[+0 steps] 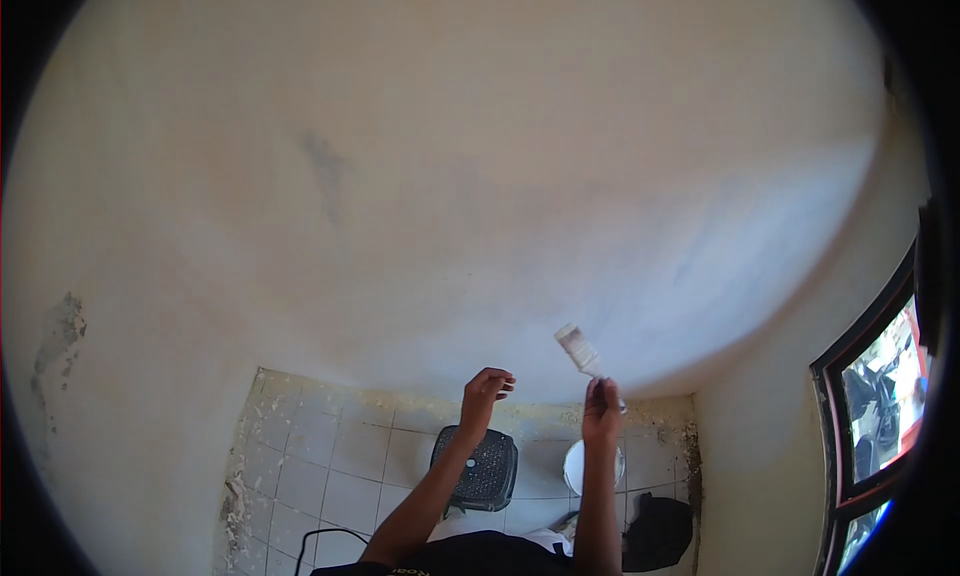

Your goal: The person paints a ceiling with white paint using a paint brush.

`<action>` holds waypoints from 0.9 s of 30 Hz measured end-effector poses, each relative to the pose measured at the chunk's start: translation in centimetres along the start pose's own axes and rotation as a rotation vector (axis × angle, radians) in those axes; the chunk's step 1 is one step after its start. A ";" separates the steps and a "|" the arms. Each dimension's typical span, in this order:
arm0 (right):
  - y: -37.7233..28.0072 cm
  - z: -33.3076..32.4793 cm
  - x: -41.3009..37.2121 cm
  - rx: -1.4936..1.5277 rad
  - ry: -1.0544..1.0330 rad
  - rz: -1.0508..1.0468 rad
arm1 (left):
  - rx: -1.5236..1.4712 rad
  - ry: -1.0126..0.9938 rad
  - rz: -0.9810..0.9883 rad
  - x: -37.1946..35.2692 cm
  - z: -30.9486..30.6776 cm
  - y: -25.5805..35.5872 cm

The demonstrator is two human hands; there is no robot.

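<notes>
My right hand (pixel 602 412) is closed around the handle of a paint brush (pixel 577 348), whose pale, paint-covered head points up and left in front of the wall. To the left, my left hand (pixel 487 388) is raised before the lower wall with its fingers curled together; whether anything is between them is too small to make out. Off-white paint covers the wall (pixel 430 226), with a few grey smudges. Partly behind my right forearm, a white bucket (pixel 574 468) stands on the floor.
A black perforated stool (pixel 488 473) stands on the tiled floor (pixel 350 461) below my left hand. Dark cloth (pixel 662 532) lies at the lower right, and a black cable (pixel 308 538) at the lower left. A dark-framed window (pixel 880 396) is at the right. Peeling paint (pixel 62 341) marks the far left wall.
</notes>
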State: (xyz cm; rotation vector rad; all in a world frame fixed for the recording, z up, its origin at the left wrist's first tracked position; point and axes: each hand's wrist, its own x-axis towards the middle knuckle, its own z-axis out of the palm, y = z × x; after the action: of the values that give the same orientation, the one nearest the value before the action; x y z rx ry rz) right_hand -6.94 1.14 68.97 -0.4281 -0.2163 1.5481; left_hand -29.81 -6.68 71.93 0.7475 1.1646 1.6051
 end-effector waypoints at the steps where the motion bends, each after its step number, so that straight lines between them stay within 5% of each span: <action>1: 1.8 0.5 -1.0 0.040 0.037 0.053 | -0.009 0.005 0.003 -0.1 -1.5 0.9; 6: 7.7 3.8 -6.8 -0.059 0.053 0.174 | -0.002 -0.018 0.007 -1.7 -7.4 4.9; 27: 9.0 5.8 -7.9 0.074 0.136 0.251 | -0.088 0.059 0.058 -3.0 -8.6 4.1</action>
State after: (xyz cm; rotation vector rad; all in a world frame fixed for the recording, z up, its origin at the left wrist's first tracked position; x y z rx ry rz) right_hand -17.68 -6.22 71.65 -0.5151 0.0008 1.7582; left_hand -37.79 -12.59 72.93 0.6865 1.1153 1.7251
